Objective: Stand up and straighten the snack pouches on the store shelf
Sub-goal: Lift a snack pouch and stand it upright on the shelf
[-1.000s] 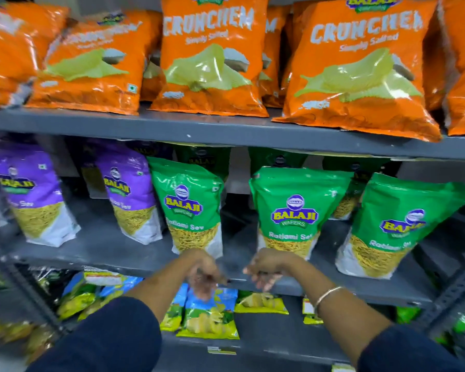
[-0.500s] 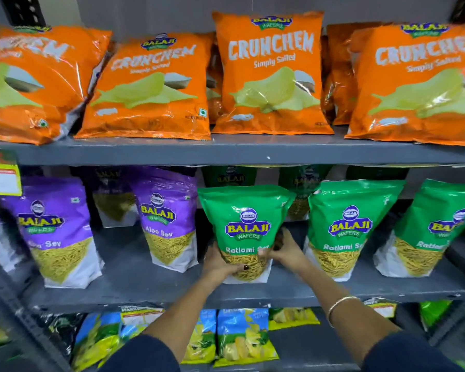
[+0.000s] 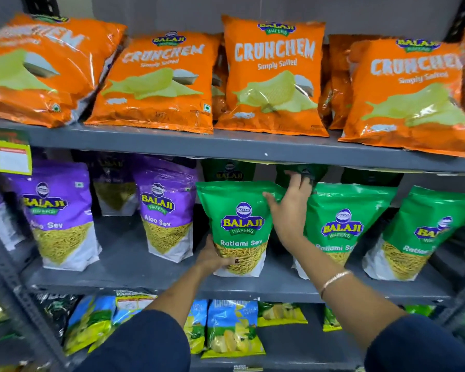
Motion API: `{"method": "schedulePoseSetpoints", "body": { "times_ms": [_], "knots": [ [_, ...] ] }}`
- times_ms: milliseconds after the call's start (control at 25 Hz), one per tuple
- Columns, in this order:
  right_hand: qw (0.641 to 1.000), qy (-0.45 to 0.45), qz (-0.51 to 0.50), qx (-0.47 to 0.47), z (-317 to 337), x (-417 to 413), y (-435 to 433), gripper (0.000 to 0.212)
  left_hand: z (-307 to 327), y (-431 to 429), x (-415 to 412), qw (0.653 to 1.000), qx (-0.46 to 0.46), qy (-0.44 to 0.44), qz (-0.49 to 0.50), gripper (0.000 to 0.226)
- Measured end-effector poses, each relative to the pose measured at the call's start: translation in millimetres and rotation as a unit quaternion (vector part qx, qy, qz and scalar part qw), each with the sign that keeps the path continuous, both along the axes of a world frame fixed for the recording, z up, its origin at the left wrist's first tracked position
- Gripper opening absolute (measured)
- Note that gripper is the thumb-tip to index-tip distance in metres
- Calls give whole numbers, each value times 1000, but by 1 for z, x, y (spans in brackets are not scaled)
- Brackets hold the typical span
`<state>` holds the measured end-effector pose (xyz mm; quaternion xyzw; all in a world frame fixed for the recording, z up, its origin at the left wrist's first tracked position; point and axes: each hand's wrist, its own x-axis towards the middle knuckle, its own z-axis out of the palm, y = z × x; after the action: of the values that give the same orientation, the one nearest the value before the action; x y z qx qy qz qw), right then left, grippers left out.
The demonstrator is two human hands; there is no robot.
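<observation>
A green Ratlami Sev pouch (image 3: 239,224) stands upright on the middle shelf (image 3: 145,275). My left hand (image 3: 212,260) grips its lower left corner. My right hand (image 3: 289,210) is spread against its upper right edge, fingertips reaching back to a darker green pouch (image 3: 304,171) behind. Two more green pouches (image 3: 344,224) (image 3: 424,232) stand to the right. Purple Aloo Sev pouches (image 3: 167,210) (image 3: 57,213) stand to the left, with others in shadow behind them.
Orange Crunchem bags (image 3: 274,76) lean along the top shelf (image 3: 226,146). Blue and green chip packets (image 3: 231,328) lie on the bottom shelf. A yellow price tag (image 3: 7,157) hangs at the left. Grey slotted uprights frame both sides.
The view has risen. My hands came up from the shelf's front edge to the green pouch; my right hand has since slid from its lower right side up to its top right.
</observation>
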<state>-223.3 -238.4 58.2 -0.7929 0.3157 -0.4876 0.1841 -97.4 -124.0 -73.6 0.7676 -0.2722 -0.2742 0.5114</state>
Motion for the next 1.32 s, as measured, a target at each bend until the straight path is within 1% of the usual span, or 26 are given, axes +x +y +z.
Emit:
{"method": "schedulePoseSetpoints", "body": {
  "times_ms": [40,80,120,200,240,280,320,400,440,480,520,560,600,640,720,840,920,960,1000,1040,1080,1120,1160,1200,1240,1320],
  "knots": [
    [990,42,-16,-132,-11,-1,5,50,-1,3,1,1000,12,-1,0,98],
    [967,68,-5,-244,-22,-2,11,52,-2,9,4,999,41,-24,11,92],
    [942,86,26,-322,-31,-1,19,52,-5,18,9,995,76,-63,27,79],
    [903,104,98,-406,-46,7,35,48,-7,43,22,981,127,-126,80,43],
    [886,116,152,-423,-51,16,46,45,-7,56,30,974,139,-123,131,35],
    [871,143,215,-417,-57,28,59,42,-5,69,39,966,128,-114,193,36],
    [866,189,276,-372,-65,43,74,39,-1,82,51,957,89,-107,254,43],
    [876,324,317,-165,-80,74,96,38,9,99,83,944,-20,-103,313,76],
    [876,370,307,-32,-90,92,101,45,15,104,103,952,-52,-93,289,95],
    [870,375,303,108,-99,113,103,57,22,105,125,965,-82,-67,239,109],
    [864,325,303,239,-104,128,103,66,28,104,142,978,-101,-32,180,113],
    [852,242,307,347,-106,141,102,69,32,103,153,988,-99,-5,122,109],
    [840,167,304,418,-106,150,99,69,36,102,159,993,-83,6,80,101],
    [831,113,297,457,-106,158,97,69,36,102,164,996,-66,8,56,92],
    [830,75,287,472,-111,170,99,74,30,111,172,996,-70,12,47,81],
    [834,117,285,459,-110,169,123,77,20,136,176,995,-90,-8,40,61],
    [822,105,319,461,-104,167,137,77,17,150,175,995,-91,-6,48,63],
    [819,53,336,463,-94,165,146,74,17,155,172,994,-98,3,47,69],
    [826,-21,336,451,-79,163,155,69,17,159,169,993,-106,9,47,76],
    [854,-94,309,407,-60,163,161,62,17,161,167,993,-109,9,50,82],
    [905,-131,246,321,-39,165,164,58,18,161,166,993,-108,8,53,86],
    [959,-117,170,196,-16,167,164,55,17,162,165,993,-108,9,54,89],
    [994,-45,92,46,6,168,163,50,17,162,164,993,-108,14,54,90],
    [994,70,49,-69,27,171,161,46,16,163,163,992,-107,20,58,90],
    [974,190,51,-113,46,174,161,45,15,163,161,992,-104,22,66,90],
    [919,372,116,-59,73,182,165,45,13,164,160,992,-95,14,80,91]
  ]
}}
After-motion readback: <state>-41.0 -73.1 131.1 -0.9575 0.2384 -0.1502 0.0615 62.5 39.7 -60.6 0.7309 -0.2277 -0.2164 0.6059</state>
